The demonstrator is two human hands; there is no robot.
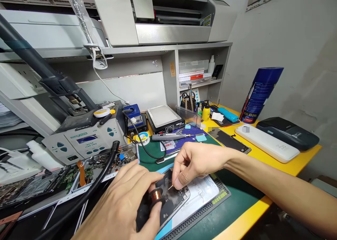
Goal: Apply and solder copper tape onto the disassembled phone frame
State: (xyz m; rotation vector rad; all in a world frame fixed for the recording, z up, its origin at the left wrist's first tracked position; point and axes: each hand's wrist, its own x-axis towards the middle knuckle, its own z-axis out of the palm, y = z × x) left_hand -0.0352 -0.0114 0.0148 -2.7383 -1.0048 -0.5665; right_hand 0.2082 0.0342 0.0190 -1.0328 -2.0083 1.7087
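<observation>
My left hand (126, 201) is closed round a small spool of copper wire (156, 195), its black rim between thumb and fingers. To the right, my right hand (193, 162) pinches a thin, light-coloured strand or stick (171, 187) between thumb and forefinger; I cannot make out exactly what it is. Both hands are over a dark phone screen panel (177, 205), lying with its dark back face up. Under the panel is a white and light-blue sheet or pad (204, 190), on a black-edged work mat (200, 215). My left hand covers part of the panel.
A soldering station (86, 141) with a black hose (101, 177) stands at left, near opened device boards (123, 159). Behind are a grey pen-shaped tool (170, 137) and a flat heating plate (164, 117). A white power bank (267, 143) and blue can (260, 96) stand right.
</observation>
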